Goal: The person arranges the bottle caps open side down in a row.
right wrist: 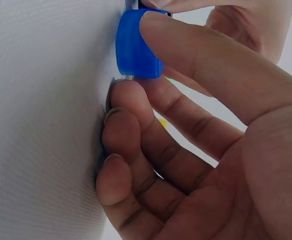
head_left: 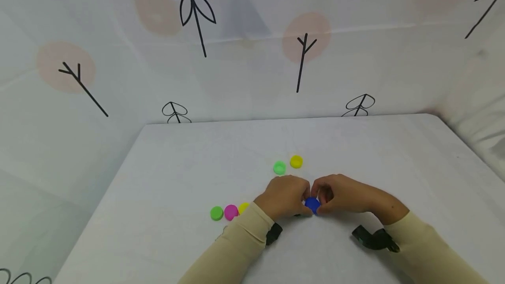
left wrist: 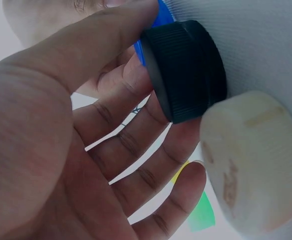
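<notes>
A blue bottle cap [head_left: 312, 205] lies on the white table between my two hands. My left hand [head_left: 286, 194] pinches it from the left, thumb in front and index finger behind. From the other side my right hand [head_left: 343, 194] grips the same cap between thumb and index finger; its other fingers curl against the cloth in the right wrist view. Right beside the blue cap, a ribbed black cap [left wrist: 190, 70] stands under the left hand. A white cap [left wrist: 260, 165] follows it, hidden by the left arm in the head view.
Left of my left forearm, a green cap [head_left: 216, 213], a magenta cap [head_left: 231, 212] and a partly covered yellow cap [head_left: 243, 207] continue the row. Beyond the hands lie a light green cap [head_left: 279, 168] and another yellow cap [head_left: 296, 161]. A patterned cloth [head_left: 244, 78] hangs behind the table.
</notes>
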The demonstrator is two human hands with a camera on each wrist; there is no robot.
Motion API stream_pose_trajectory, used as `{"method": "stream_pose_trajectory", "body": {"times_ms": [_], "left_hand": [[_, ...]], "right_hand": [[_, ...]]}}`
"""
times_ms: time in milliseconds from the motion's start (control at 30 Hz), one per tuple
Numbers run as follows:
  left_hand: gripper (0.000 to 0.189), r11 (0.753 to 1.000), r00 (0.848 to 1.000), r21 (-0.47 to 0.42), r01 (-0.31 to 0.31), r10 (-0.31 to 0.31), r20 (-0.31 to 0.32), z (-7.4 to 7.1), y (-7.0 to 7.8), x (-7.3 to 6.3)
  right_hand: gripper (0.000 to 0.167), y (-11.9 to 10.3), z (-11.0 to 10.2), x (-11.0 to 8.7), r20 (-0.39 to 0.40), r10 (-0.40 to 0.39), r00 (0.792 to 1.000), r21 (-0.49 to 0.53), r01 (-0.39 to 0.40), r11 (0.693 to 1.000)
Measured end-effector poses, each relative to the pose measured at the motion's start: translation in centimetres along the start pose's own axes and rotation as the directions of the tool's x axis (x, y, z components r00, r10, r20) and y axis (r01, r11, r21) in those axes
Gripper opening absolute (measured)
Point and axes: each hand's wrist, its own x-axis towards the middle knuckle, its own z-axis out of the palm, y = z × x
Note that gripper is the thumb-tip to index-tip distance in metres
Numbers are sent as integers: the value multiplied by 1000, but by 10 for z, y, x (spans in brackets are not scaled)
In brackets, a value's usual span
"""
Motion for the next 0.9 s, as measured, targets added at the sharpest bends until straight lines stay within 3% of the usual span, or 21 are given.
{"method": "stream_pose_trajectory", "body": {"times_ms": [433,733,900], "left_hand": [[28,1000,1000,21,-1,1,-10,2,1,0],[33,997,1000,-77,-16,17,14,-1,-5,-3],[30,996,999,-85,9,-13,-45,-10,-12,-5]], "right_hand": [[26,-3,1,0,1,10,1000,-3,-10,1000],[27,-4,1,0,-1,29,1000,-14,-29,999],[26,-3,-1,0,5,29,1000,-29,-29,999]]}}
